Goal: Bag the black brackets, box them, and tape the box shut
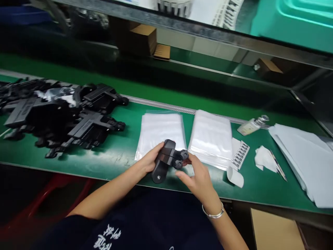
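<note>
"Black part [165, 155]: where, & grip?"
"Nr bench [118, 156] front, by clear plastic stack [161, 126]. L hand [148, 161] holding it; R hand [201, 178] part-spread at its knobs [178, 164]."
"Any txt?"
"Bottle label [246, 128], sticker strip [240, 155] illegible; shirt [156, 215] has white Chinese chars."

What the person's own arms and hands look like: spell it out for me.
The left hand and right hand are bare. A dark sleeve covers the upper part of the left arm. On the right arm no sleeve shows, only a slim, shiny, silver-coloured bangle.
</note>
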A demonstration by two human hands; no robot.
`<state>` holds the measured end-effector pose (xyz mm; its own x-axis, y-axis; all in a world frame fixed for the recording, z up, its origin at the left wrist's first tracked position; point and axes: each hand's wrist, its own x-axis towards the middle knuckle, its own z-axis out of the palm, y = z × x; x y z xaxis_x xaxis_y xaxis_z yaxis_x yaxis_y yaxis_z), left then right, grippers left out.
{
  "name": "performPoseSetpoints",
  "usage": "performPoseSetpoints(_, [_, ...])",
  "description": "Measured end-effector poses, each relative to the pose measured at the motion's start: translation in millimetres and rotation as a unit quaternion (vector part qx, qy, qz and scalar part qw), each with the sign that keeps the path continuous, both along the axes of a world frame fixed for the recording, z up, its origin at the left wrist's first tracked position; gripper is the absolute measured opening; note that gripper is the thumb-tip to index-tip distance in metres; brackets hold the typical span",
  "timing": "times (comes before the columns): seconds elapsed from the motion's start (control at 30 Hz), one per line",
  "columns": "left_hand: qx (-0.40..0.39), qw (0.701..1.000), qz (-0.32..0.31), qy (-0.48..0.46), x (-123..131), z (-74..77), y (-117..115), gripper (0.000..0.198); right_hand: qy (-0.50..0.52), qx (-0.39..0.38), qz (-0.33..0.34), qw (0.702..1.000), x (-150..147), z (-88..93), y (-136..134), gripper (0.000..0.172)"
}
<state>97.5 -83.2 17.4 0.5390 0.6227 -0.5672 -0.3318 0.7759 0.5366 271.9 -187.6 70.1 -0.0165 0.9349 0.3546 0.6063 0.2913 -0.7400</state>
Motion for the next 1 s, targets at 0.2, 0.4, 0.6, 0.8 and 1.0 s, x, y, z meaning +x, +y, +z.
performPoseSetpoints(0.2, [0.277, 0.924, -0.015, 0.264, -20.5, -5.0, 24.1, 0.055, 0.029, -0.015, -0.369, 0.929, 120.5, -25.0, -48.6, 0.032])
performPoseSetpoints(0.4, [0.497, 0.689, -0.058, 0.523, -26.6, 12.2, 27.3, 0.059, 0.042, -0.174, -0.48, 0.859, 184.4, -58.4, -85.6, 0.039])
performPoseSetpoints(0.6, [0.58, 0.703, -0.101, 0.399, 41.7, 41.3, -4.7, 0.034, 0.2, -0.063, -0.398, 0.893, 159.4, -73.4, -75.5, 0.037])
performPoseSetpoints(0.8, [0.561, 0.764, -0.28, 0.153, 156.9, 28.0, -43.1, 0.039, 0.168, -0.006, -0.352, 0.921, 137.1, -78.4, -82.9, 0.036])
performPoseSetpoints(1.0, [0.455, 0.838, -0.282, 0.102, 212.8, 8.3, -55.7, 0.016, 0.246, -0.022, -0.36, 0.9, 136.8, -80.5, -87.3, 0.021])
